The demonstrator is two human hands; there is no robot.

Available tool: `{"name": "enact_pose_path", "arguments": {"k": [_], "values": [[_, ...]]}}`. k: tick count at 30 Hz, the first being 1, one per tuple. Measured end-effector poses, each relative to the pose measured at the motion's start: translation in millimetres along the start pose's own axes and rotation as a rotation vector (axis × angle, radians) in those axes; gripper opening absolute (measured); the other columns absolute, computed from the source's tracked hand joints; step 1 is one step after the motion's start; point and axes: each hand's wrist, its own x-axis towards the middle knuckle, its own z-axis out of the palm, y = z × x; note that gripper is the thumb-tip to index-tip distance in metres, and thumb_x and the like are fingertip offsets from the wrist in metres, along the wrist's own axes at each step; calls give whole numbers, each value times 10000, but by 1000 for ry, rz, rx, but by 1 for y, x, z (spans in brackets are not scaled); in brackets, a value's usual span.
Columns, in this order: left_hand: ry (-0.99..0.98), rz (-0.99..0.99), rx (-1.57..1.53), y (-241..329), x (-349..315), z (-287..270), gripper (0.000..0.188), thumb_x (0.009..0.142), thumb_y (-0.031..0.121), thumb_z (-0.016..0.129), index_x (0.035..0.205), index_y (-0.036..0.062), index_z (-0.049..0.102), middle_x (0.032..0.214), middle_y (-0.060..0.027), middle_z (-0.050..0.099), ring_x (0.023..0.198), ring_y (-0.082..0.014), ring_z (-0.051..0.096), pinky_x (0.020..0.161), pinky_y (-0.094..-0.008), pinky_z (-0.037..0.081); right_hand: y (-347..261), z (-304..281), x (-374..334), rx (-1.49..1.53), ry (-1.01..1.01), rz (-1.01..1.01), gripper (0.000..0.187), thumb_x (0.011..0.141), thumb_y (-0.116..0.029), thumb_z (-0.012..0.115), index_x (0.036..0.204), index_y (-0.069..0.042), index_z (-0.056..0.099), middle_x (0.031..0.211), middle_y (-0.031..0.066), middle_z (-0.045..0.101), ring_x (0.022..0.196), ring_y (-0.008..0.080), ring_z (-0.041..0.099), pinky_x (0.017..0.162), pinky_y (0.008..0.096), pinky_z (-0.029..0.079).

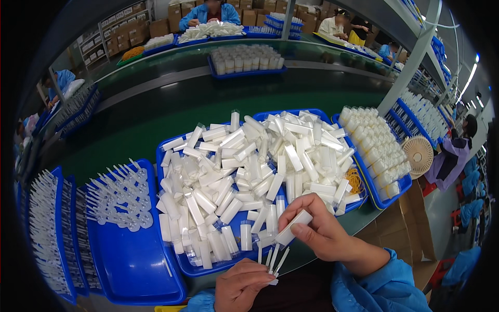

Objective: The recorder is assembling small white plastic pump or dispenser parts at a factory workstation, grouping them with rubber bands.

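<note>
My left hand [240, 285] is closed on several thin white stick-like parts [271, 260], which point upward from its fingers. Just above them, my right hand [325, 234] grips a small white rectangular packet [294, 226] between thumb and fingers. The packet's lower end is close to the tips of the sticks; whether they touch I cannot tell. Beyond my hands, a heap of similar white packets with clear ends [210, 195] fills two blue trays [162, 148]. Yellow rubber bands [354, 181] lie at the right edge of the heap.
A blue tray [132, 268] on the left holds rows of white stemmed parts [122, 195]. More loaded trays [49, 223] stand beside it. Banded white bundles [371, 145] and a small fan [418, 156] are on the right. Past a green conveyor [171, 104], other people work.
</note>
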Motion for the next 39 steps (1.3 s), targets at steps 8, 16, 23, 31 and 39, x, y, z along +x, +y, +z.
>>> {"name": "enact_pose_path", "arguments": {"k": [8, 16, 23, 31, 39], "values": [[39, 50, -78, -3, -7, -5, 41, 758, 12, 651, 796, -2, 650, 823, -132, 629, 767, -274, 596, 723, -360, 466, 3, -18, 5, 195, -14, -89, 467, 957, -248, 416, 1338, -7, 295, 839, 53, 525, 696, 86, 485, 599, 185, 381], [13, 111, -104, -7, -5, -3, 32, 761, 25, 657, 781, 0, 660, 836, -126, 632, 778, -274, 593, 738, -373, 460, -12, -14, 1, 59, -149, 150, 286, 880, -45, 542, 1160, 11, 530, 844, 63, 534, 633, 86, 500, 535, 191, 395], [-34, 103, -133, -9, -5, -1, 49, 784, 41, 640, 799, 0, 663, 849, -129, 634, 772, -271, 597, 743, -371, 455, -8, -22, -1, 88, -115, 227, 239, 712, 13, 722, 944, 8, 661, 857, 83, 633, 762, 111, 597, 682, 213, 473], [-77, -15, -162, -5, -3, -2, 44, 791, 38, 634, 785, -3, 652, 814, -122, 632, 747, -251, 597, 716, -347, 453, -11, -25, 9, -298, -362, -141, 136, 711, -24, 730, 829, -24, 664, 802, 74, 646, 748, 158, 603, 665, 263, 468], [-165, 230, -69, -10, -6, -2, 60, 745, -28, 643, 782, 19, 651, 853, -106, 606, 699, -231, 580, 656, -324, 458, -19, -19, 10, -121, -516, -29, 74, 762, -69, 691, 810, -40, 642, 773, 54, 623, 716, 176, 588, 628, 279, 451]]}}
